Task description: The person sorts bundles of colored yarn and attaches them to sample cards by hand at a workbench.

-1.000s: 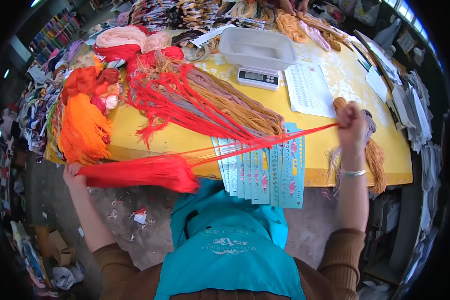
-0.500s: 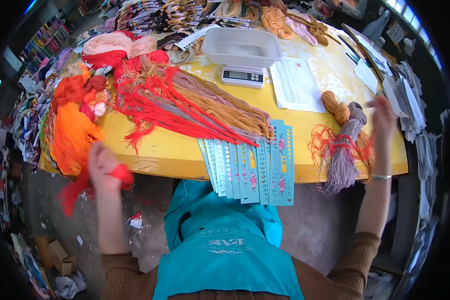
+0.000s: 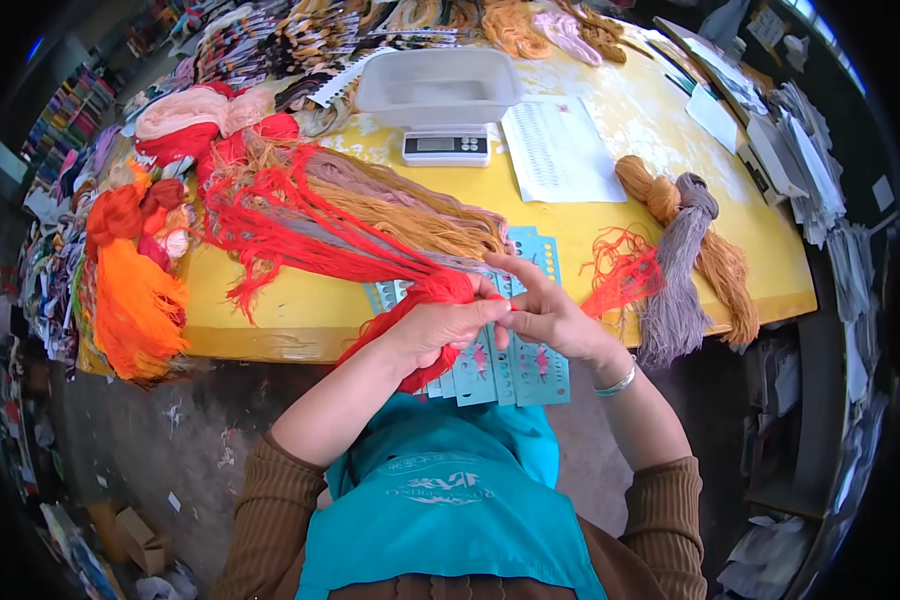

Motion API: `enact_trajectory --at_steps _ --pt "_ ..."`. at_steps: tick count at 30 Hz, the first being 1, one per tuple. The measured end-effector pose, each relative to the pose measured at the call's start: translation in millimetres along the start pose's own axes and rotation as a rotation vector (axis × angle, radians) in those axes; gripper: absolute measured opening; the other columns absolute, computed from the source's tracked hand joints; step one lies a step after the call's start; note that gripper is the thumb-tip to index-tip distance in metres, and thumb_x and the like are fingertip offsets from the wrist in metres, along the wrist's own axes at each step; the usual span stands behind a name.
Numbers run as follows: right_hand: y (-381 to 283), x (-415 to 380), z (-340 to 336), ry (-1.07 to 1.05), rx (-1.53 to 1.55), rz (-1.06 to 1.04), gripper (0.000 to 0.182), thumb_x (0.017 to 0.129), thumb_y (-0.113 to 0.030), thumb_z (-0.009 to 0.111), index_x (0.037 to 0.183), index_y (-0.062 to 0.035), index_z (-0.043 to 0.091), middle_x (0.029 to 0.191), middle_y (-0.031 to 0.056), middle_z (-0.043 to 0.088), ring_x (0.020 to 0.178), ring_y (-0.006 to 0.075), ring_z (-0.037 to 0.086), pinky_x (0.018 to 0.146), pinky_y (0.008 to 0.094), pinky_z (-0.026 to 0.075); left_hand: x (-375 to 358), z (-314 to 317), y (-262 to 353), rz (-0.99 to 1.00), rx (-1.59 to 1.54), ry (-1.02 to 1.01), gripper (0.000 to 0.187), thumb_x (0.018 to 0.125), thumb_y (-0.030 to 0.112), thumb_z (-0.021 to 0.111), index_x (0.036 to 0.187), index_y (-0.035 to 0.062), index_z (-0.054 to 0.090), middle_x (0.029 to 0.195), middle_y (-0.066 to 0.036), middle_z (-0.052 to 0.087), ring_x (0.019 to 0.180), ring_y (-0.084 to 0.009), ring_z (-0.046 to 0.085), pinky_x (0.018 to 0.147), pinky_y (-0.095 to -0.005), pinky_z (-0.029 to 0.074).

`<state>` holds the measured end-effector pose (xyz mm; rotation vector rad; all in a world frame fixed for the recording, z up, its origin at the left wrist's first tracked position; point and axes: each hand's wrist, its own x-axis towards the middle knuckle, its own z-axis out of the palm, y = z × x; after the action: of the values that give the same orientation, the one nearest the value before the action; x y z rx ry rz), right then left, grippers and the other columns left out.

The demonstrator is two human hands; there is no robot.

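A bundle of red thread is held by my left hand, its thumb and fingers closed at the table's front edge. Against it, my right hand pinches a part of the red thread at the left hand's fingertips. Red strands also trail under the right wrist toward a loose red tangle. Beneath both hands lie the teal punched cards. Long red, tan and mauve threads spread to the upper left of the hands.
On the yellow table are a scale with a clear plastic tub, a printed sheet, orange thread at left, and grey thread and tan thread at right. Shelves with papers stand at the right.
Both hands have come inward from the sides and now meet over the teal cards. The red bundle has moved right with my left hand. The view has shifted slightly.
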<state>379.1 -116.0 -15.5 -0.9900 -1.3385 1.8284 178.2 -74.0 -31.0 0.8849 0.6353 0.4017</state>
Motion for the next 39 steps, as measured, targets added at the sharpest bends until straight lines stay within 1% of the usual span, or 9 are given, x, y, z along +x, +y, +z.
enact_trajectory --at_steps 4,6,9,16,18,23,27,32,39 --pt "22 3 -2 0.150 -0.005 -0.125 0.056 0.089 -0.005 0.062 0.140 -0.0089 0.040 0.079 0.0036 0.063 0.062 0.0041 0.048 0.057 0.0200 0.038 13 -6 -8 0.002 -0.087 0.093 0.017 0.093 0.025 0.063 0.094 0.0116 0.052 0.066 0.007 0.045 0.048 -0.0008 0.035 0.043 -0.0166 0.026" --pt "22 5 -1 0.342 -0.416 -0.189 0.037 0.086 -0.005 0.066 0.122 -0.0042 0.058 0.080 0.0059 0.066 0.065 0.0072 0.054 0.059 0.0232 0.044 20 -4 -11 -0.008 -0.088 0.146 0.016 0.093 0.025 0.064 0.092 0.0118 0.053 0.064 0.006 0.046 0.047 -0.0013 0.036 0.042 -0.0180 0.024" --pt "34 13 1 0.551 -0.523 -0.230 0.020 0.086 -0.006 0.066 0.105 -0.0002 0.066 0.082 0.0095 0.069 0.069 0.0112 0.061 0.064 0.0263 0.049 33 -10 -20 0.027 -0.047 0.203 0.017 0.093 0.025 0.064 0.092 0.0116 0.054 0.067 0.006 0.047 0.047 -0.0017 0.036 0.043 -0.0181 0.024" --pt "70 28 -19 0.645 -0.424 -0.331 0.013 0.086 -0.006 0.066 0.097 0.0009 0.069 0.079 0.0111 0.069 0.070 0.0133 0.064 0.066 0.0268 0.051 43 -10 -26 0.007 -0.050 0.389 0.018 0.094 0.025 0.060 0.099 0.0084 0.057 0.074 0.002 0.051 0.049 -0.0039 0.037 0.042 -0.0213 0.028" --pt "70 29 -25 0.737 -0.384 -0.212 0.013 0.087 -0.008 0.066 0.096 0.0011 0.069 0.078 0.0106 0.069 0.070 0.0122 0.063 0.066 0.0269 0.051 42 -6 -24 0.008 -0.048 0.435 0.019 0.095 0.026 0.059 0.100 0.0079 0.058 0.077 0.001 0.053 0.049 -0.0048 0.038 0.043 -0.0220 0.030" --pt "65 30 -31 0.734 -0.480 -0.155 0.014 0.087 -0.010 0.066 0.094 0.0021 0.068 0.076 0.0091 0.068 0.069 0.0113 0.062 0.065 0.0267 0.050 33 9 -16 -0.099 -0.120 0.505 0.027 0.094 0.022 0.057 0.114 0.0039 0.058 0.100 -0.005 0.064 0.057 -0.0081 0.049 0.046 -0.0226 0.033" --pt "68 30 -38 0.691 -0.438 -0.122 0.014 0.089 -0.011 0.063 0.094 0.0021 0.065 0.076 0.0092 0.067 0.069 0.0112 0.062 0.066 0.0265 0.050 38 11 -17 -0.108 -0.195 0.567 0.026 0.094 0.020 0.058 0.113 0.0034 0.059 0.098 -0.005 0.063 0.059 -0.0080 0.050 0.047 -0.0230 0.034" --pt "79 35 -41 0.638 -0.222 -0.266 0.013 0.091 -0.011 0.061 0.095 0.0010 0.062 0.074 0.0065 0.066 0.069 0.0103 0.060 0.066 0.0262 0.050 56 9 -34 -0.068 0.076 0.491 0.020 0.091 0.014 0.061 0.108 0.0048 0.055 0.078 -0.002 0.056 0.054 -0.0079 0.048 0.044 -0.0238 0.033" --pt "59 23 -29 0.689 -0.312 -0.070 0.011 0.091 -0.011 0.061 0.094 -0.0004 0.062 0.070 0.0026 0.060 0.065 0.0083 0.055 0.062 0.0241 0.047 58 5 -42 -0.043 0.098 0.491 0.021 0.087 0.007 0.063 0.104 0.0041 0.051 0.071 -0.001 0.053 0.049 -0.0086 0.046 0.042 -0.0244 0.031"
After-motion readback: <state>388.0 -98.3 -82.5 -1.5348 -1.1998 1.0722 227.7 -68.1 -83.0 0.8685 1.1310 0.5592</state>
